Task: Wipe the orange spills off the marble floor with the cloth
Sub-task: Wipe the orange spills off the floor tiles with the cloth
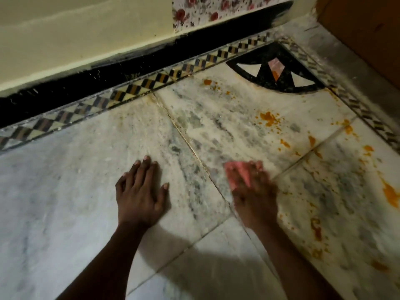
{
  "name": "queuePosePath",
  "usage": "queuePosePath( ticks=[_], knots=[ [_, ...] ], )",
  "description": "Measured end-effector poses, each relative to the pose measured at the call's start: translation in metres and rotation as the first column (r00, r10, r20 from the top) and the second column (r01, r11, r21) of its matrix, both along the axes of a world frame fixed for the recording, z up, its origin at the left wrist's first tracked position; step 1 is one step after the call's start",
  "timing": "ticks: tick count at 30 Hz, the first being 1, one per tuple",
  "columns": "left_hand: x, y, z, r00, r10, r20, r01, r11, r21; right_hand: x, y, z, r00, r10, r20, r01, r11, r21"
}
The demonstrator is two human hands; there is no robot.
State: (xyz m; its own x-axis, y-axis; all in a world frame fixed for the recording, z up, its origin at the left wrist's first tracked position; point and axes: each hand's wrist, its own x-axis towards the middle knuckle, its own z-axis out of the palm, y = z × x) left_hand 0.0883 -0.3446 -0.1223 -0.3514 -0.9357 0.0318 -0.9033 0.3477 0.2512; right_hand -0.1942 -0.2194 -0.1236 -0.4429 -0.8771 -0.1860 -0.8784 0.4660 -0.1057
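Note:
My right hand (pixel 256 192) presses a small pink cloth (pixel 237 172) flat on the marble floor (pixel 65 191); hand and cloth are motion-blurred, and most of the cloth is hidden under the fingers. Resting flat on the marble to its left is my left hand (pixel 140 191), fingers spread, holding nothing. Orange spills lie to the right of the cloth: a crumbly patch (pixel 269 119), a thick streak (pixel 391 194) at the right edge, small spots (pixel 207 81) near the border and smears (pixel 316 228) at the lower right.
A checkered inlay border (pixel 129 93) runs along a black skirting and cream wall (pixel 65 40). A black corner inlay (pixel 275 70) sits far right. A brown wooden panel (pixel 368 29) stands at the right. Floral fabric (pixel 216 9) hangs at top.

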Motion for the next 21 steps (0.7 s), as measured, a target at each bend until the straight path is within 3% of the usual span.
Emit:
queuePosePath(
  ticks=[2, 7, 11, 13, 15, 18, 21],
  knots=[
    [0.000, 0.001, 0.000, 1.000, -0.008, -0.001, 0.008, 1.000, 0.009, -0.015, -0.012, 0.003, 0.991, -0.137, 0.006, 0.137, 0.991, 0.005],
    [0.001, -0.002, -0.003, 1.000, -0.013, -0.007, 0.014, 1.000, 0.020, 0.008, -0.067, -0.004, 0.981, -0.189, 0.035, 0.191, 0.981, -0.047],
    [0.003, -0.003, -0.006, 1.000, -0.029, -0.011, 0.029, 0.999, 0.031, 0.040, -0.072, -0.004, 0.999, 0.038, 0.038, -0.033, 0.994, -0.103],
    [0.003, -0.002, -0.003, 0.999, -0.031, -0.014, 0.032, 0.999, 0.027, 0.054, -0.034, -0.005, 0.981, 0.191, 0.020, -0.186, 0.973, -0.137],
    [0.003, -0.001, -0.001, 0.999, -0.030, -0.013, 0.031, 0.999, 0.039, 0.048, 0.012, 0.004, 0.971, 0.239, 0.015, -0.237, 0.968, -0.088],
    [0.004, -0.003, -0.003, 0.999, -0.032, -0.018, 0.032, 0.999, 0.041, 0.001, 0.027, 0.003, 1.000, -0.026, -0.012, 0.025, 0.998, -0.054],
    [0.003, -0.003, -0.006, 0.999, -0.032, -0.008, 0.032, 0.999, 0.031, -0.024, -0.026, 0.002, 0.960, -0.276, 0.043, 0.278, 0.957, -0.086]
  ],
)
